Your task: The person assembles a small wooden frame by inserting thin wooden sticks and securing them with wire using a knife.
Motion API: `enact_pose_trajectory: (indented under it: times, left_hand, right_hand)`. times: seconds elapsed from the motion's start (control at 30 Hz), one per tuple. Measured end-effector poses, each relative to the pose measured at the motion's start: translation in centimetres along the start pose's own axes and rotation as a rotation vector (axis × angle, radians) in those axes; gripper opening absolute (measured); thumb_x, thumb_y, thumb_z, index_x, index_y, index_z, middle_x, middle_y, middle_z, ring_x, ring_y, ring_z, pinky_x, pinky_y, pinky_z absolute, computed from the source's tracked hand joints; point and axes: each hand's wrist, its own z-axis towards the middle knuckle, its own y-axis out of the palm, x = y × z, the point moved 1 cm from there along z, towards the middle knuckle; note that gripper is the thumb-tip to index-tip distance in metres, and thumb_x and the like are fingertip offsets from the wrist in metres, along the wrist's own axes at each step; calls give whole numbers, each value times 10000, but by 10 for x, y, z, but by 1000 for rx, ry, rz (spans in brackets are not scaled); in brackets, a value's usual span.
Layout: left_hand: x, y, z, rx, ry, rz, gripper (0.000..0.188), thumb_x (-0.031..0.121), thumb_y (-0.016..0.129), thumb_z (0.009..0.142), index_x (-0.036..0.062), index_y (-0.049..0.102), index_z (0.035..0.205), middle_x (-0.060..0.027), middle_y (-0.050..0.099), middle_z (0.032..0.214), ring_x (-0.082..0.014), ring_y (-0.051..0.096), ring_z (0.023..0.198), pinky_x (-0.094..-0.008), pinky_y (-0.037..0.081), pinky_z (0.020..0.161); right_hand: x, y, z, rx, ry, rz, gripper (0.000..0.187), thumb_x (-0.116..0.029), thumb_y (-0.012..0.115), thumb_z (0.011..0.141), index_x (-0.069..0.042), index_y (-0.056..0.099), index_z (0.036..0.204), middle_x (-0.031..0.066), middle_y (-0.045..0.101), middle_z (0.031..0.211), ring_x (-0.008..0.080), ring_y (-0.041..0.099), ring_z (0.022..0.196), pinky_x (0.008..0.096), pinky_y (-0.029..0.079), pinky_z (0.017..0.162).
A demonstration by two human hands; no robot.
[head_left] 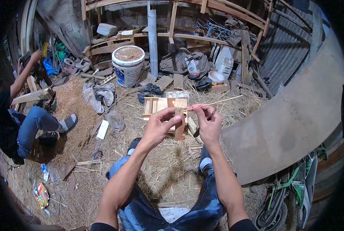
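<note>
In front of me my left hand (162, 126) is closed, its thumb and fingers gripping a small flat wooden board (180, 133) that stands upright. My right hand (209, 125) pinches a thin wooden stick (222, 101). One end of this stick meets the top of the board; the other sticks out to the right. Tucked in the right palm is a dark, narrow, blade-like thing (196, 133), mostly covered by the fingers. Just beyond my hands, a small slatted wooden frame (150, 106) rests on the straw-strewn ground, partly hidden by the left hand.
At the left another person (37, 123) sits beside a heap of wood shavings (70, 98). A white bucket (128, 66) stands at the back, near a grey post (153, 46). A large curved sheet (287, 119) leans at the right, above a green-and-white motorbike (295, 184).
</note>
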Motion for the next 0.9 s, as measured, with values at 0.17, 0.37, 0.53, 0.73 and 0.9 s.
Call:
enact_pose_trajectory:
  times: [0.17,0.37,0.53,0.73,0.9]
  left_hand:
    - [4,3,-1,0,16,-16,328,194,640,859,-21,590,1101,-54,646,949,-105,584,875,-260,455,814]
    - [6,3,-2,6,29,7,318,169,635,860,-35,585,1099,-81,652,958,-115,598,887,-266,478,802]
    - [6,5,-1,86,99,183,329,184,646,849,-16,603,1106,-76,664,873,-106,604,806,-263,485,738]
    - [14,13,-5,194,158,426,352,196,639,839,-1,604,1130,-85,661,795,-91,582,738,-266,474,670]
    - [-5,7,4,257,183,497,345,201,624,845,4,603,1127,-104,669,816,-102,581,722,-279,473,656]
  right_hand:
    - [3,-2,0,4,13,-13,196,-163,629,869,32,647,859,66,664,827,99,590,752,246,456,700]
    - [-8,2,-3,10,-13,-79,145,-128,629,858,14,659,858,75,672,835,108,603,734,248,461,663]
    - [-7,4,-6,-2,-489,-399,75,-37,639,800,-1,661,862,136,665,852,235,658,760,291,509,641]
    - [1,9,-5,-53,-476,-464,125,-25,656,779,-2,642,901,124,645,833,250,647,748,306,506,651]
    - [1,18,-8,-46,-398,-480,130,-39,671,772,-15,635,894,121,628,800,255,634,720,324,494,631]
